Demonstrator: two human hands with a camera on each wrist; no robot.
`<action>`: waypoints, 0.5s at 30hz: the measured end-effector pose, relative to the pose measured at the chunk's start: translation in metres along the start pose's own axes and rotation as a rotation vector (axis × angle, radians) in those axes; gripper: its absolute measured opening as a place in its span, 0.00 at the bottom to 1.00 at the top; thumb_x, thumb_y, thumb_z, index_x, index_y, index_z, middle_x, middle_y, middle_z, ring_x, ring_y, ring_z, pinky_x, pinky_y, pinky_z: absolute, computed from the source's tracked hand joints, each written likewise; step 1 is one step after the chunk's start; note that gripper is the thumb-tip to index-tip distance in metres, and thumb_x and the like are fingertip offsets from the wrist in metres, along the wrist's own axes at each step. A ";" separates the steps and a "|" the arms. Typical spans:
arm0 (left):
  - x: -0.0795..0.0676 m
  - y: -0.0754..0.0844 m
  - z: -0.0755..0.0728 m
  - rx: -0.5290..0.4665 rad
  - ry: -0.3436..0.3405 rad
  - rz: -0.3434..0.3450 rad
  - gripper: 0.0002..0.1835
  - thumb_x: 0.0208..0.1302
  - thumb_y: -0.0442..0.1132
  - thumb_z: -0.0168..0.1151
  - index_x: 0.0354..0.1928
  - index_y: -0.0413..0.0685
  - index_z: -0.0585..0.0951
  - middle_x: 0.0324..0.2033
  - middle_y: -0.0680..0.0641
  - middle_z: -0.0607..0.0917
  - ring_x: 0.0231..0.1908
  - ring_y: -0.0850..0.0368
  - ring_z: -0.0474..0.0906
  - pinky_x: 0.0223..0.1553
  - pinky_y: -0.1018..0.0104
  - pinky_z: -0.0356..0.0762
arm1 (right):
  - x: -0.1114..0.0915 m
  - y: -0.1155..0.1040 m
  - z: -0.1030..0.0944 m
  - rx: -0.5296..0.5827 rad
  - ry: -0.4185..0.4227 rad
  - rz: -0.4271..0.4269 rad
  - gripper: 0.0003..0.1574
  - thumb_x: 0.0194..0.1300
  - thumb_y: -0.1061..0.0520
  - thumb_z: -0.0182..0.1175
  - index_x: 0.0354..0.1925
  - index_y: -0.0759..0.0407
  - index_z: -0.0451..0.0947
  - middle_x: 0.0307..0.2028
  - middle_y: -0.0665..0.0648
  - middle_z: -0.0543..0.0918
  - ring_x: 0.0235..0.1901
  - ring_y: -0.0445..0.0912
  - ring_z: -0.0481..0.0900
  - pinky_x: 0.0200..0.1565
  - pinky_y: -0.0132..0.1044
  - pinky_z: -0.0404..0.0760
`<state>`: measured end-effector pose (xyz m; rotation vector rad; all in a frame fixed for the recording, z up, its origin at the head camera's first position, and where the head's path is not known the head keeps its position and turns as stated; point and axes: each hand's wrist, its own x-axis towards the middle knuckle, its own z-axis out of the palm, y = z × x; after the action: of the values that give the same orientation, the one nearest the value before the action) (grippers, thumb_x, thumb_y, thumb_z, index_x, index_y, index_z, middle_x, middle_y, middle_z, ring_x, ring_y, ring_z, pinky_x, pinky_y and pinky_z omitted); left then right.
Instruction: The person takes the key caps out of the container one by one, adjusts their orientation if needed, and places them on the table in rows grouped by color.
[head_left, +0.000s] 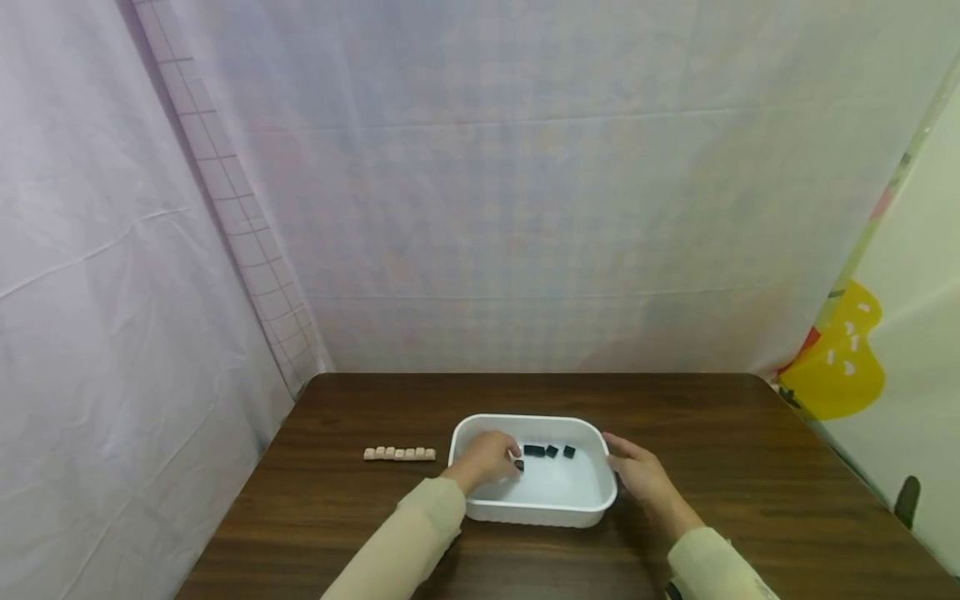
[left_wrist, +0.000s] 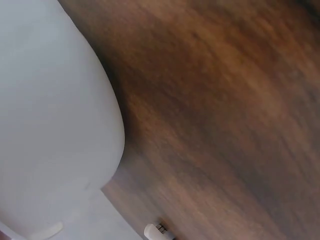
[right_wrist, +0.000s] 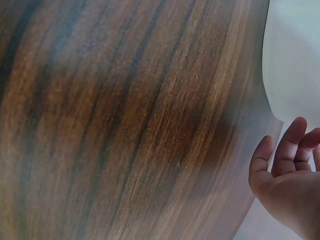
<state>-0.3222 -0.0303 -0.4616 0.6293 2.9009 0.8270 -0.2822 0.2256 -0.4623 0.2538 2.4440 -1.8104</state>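
Note:
A white basin (head_left: 536, 514) stands on the table in the head view. My left hand (head_left: 486, 458) reaches over its left side, and its thumb and fingers pinch a small black block (head_left: 519, 465) inside. Several more black blocks lie near the basin's far wall, among them one block (head_left: 569, 452) at the right end. My right hand (head_left: 641, 473) rests at the basin's right side with relaxed, slightly bent fingers (right_wrist: 285, 152) against the outer wall. The left wrist view shows the basin's outside (left_wrist: 60, 115), with the left hand almost wholly hidden.
Left of the basin, several small cream blocks (head_left: 400, 454) form a row on the dark wood table (head_left: 315, 533). One pale piece (left_wrist: 155, 231) shows at the bottom of the left wrist view. A pale curtain (head_left: 525, 208) hangs behind the table's far edge.

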 end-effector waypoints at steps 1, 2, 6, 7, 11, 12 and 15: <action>0.000 0.000 0.000 0.001 0.000 0.003 0.12 0.50 0.35 0.74 0.38 0.41 0.86 0.30 0.50 0.86 0.34 0.57 0.79 0.42 0.67 0.75 | 0.000 0.000 0.000 0.000 0.000 0.002 0.31 0.71 0.62 0.51 0.70 0.66 0.64 0.33 0.57 0.80 0.20 0.44 0.67 0.29 0.37 0.70; 0.000 0.000 0.000 -0.003 0.001 0.004 0.11 0.52 0.36 0.74 0.38 0.40 0.86 0.32 0.48 0.87 0.35 0.56 0.80 0.42 0.67 0.76 | 0.000 0.000 0.000 0.000 0.001 0.003 0.31 0.71 0.63 0.51 0.70 0.66 0.64 0.35 0.59 0.81 0.21 0.43 0.69 0.29 0.37 0.71; 0.000 -0.002 0.002 0.004 0.010 0.018 0.08 0.61 0.39 0.69 0.37 0.40 0.87 0.34 0.48 0.88 0.37 0.55 0.81 0.44 0.66 0.76 | -0.001 0.000 0.000 0.007 0.001 0.001 0.31 0.71 0.63 0.51 0.70 0.66 0.64 0.40 0.62 0.81 0.23 0.44 0.70 0.31 0.38 0.71; 0.000 -0.002 0.002 0.009 0.014 0.024 0.08 0.62 0.39 0.67 0.36 0.40 0.87 0.33 0.48 0.87 0.37 0.55 0.81 0.43 0.66 0.76 | -0.001 -0.001 0.000 0.009 0.001 -0.003 0.31 0.71 0.63 0.51 0.70 0.66 0.64 0.38 0.61 0.81 0.23 0.44 0.70 0.30 0.38 0.71; 0.001 -0.003 0.003 0.043 0.013 0.023 0.08 0.64 0.40 0.66 0.34 0.41 0.87 0.33 0.48 0.87 0.36 0.56 0.80 0.42 0.66 0.76 | -0.001 0.000 0.001 0.017 0.004 -0.014 0.31 0.71 0.63 0.52 0.70 0.67 0.64 0.23 0.53 0.76 0.18 0.42 0.66 0.25 0.35 0.69; 0.001 -0.003 0.003 0.054 0.008 0.020 0.09 0.64 0.40 0.66 0.35 0.42 0.87 0.33 0.49 0.88 0.37 0.56 0.81 0.43 0.66 0.76 | -0.001 0.001 0.001 0.019 0.004 -0.017 0.31 0.71 0.63 0.52 0.70 0.67 0.64 0.21 0.51 0.74 0.17 0.41 0.66 0.25 0.34 0.68; 0.001 -0.002 0.004 0.074 -0.007 0.015 0.08 0.64 0.41 0.66 0.36 0.43 0.89 0.36 0.49 0.88 0.40 0.55 0.82 0.45 0.67 0.76 | -0.001 0.001 0.001 0.015 0.009 -0.021 0.31 0.70 0.63 0.52 0.70 0.67 0.64 0.20 0.51 0.74 0.17 0.41 0.66 0.25 0.34 0.68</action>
<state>-0.3231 -0.0293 -0.4655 0.6591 2.9356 0.7200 -0.2813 0.2249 -0.4638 0.2381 2.4494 -1.8406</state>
